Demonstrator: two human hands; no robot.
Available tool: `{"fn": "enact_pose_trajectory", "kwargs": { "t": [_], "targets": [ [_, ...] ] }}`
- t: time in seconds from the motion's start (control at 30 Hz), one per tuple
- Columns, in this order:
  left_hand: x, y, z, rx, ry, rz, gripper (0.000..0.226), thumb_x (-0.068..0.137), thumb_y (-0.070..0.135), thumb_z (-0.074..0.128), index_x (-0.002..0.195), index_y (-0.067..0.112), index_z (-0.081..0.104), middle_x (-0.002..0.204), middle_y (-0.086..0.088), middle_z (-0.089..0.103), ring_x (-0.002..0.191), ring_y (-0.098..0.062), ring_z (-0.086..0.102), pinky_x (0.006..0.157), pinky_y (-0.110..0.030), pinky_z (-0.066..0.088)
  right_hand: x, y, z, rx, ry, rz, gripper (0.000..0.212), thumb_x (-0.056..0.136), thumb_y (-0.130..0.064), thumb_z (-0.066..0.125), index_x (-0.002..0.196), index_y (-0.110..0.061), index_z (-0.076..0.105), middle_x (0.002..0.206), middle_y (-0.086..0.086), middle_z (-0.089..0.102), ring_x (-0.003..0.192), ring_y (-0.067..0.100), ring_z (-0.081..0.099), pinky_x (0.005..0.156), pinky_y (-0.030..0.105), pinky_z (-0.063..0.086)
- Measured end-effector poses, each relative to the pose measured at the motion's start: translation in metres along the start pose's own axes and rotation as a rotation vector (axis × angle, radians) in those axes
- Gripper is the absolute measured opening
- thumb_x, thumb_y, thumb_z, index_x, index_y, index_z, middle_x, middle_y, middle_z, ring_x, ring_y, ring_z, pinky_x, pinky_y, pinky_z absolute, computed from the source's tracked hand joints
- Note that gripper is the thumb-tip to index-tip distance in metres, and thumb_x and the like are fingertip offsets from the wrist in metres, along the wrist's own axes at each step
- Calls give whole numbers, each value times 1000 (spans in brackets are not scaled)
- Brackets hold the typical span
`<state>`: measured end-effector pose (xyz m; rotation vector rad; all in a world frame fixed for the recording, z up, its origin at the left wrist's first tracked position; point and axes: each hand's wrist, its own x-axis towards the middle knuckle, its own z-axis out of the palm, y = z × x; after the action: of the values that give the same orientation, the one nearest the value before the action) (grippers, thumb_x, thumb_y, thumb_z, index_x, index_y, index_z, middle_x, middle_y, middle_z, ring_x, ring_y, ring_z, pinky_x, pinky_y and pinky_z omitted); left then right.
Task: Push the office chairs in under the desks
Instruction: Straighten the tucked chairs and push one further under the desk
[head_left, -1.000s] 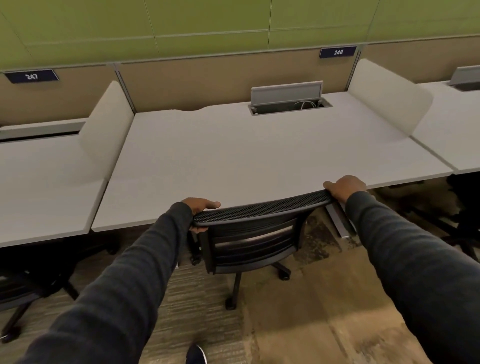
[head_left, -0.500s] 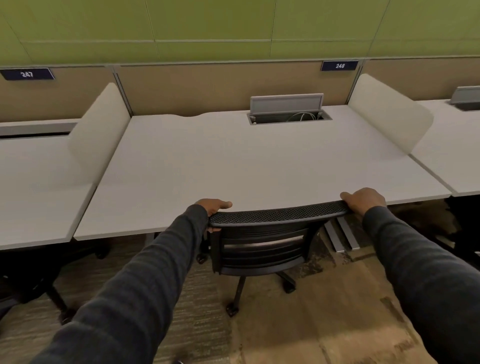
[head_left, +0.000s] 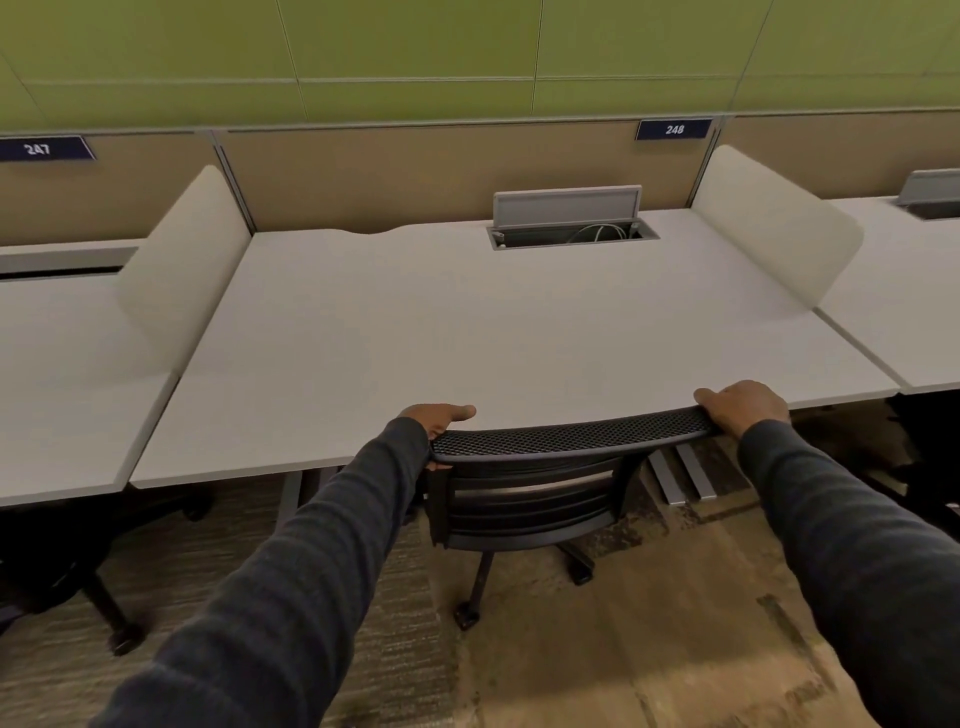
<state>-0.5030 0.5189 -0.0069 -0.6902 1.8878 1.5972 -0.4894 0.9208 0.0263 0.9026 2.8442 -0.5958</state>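
Observation:
A black office chair (head_left: 530, 499) with a mesh-topped backrest stands at the front edge of the white desk (head_left: 467, 332) labelled 248. Its seat is hidden under the desktop and the backrest top touches or nearly touches the desk edge. My left hand (head_left: 439, 421) grips the left end of the backrest top. My right hand (head_left: 743, 408) grips the right end. Both arms are stretched forward in dark sleeves. Two of the chair's castor legs (head_left: 470, 608) show on the floor below.
White divider screens (head_left: 182, 265) stand at both sides of the desk. An open cable hatch (head_left: 571, 228) sits at the desk's back. Another dark chair (head_left: 78, 571) is under the left desk 247, and a dark chair (head_left: 930, 457) shows under the right desk. Carpet floor lies behind me.
The chair has rolled forward under the desk with both hands on its backrest. My view has moved closer to the desk.

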Motion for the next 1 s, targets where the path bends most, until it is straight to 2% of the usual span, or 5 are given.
{"fn": "enact_pose_trajectory", "kwargs": {
  "t": [0.23,0.4,0.7,0.83,1.0],
  "targets": [
    [-4,-4,-3,-77,45,21,39,87,52,70,96,17,55,77,-11,64,59,-23,63,49,-34,58,-13,-7,4,16,57,49,50,96,-43,50,115,1,63,105,20,61,94,36,54,77,37,40],
    [-12,-16,-10,-182,59,15,54,90,68,53,113,19,51,99,-12,63,80,-29,65,68,-43,61,-36,-20,12,-90,127,31,68,96,-61,38,137,-9,53,136,25,47,126,43,42,104,52,35],
    [-29,-69,-65,115,110,78,82,94,71,35,139,4,47,107,-15,58,100,-33,61,93,-45,53,-110,-56,48,-188,206,-141,68,96,-66,32,137,-16,56,147,18,46,144,38,25,116,64,6],
    [-41,-100,-126,313,169,171,81,94,70,35,146,9,45,141,-17,53,122,-35,55,105,-43,44,-167,-92,85,-176,245,-195,65,97,-63,32,139,-18,53,150,15,44,146,36,25,118,64,8],
    [-54,-141,-211,613,194,262,71,96,69,31,117,9,64,130,-16,62,114,-31,58,94,-36,39,-248,-144,140,-24,290,-281,65,97,-60,38,147,-19,41,160,14,27,151,34,11,121,59,7]
  ]
}}
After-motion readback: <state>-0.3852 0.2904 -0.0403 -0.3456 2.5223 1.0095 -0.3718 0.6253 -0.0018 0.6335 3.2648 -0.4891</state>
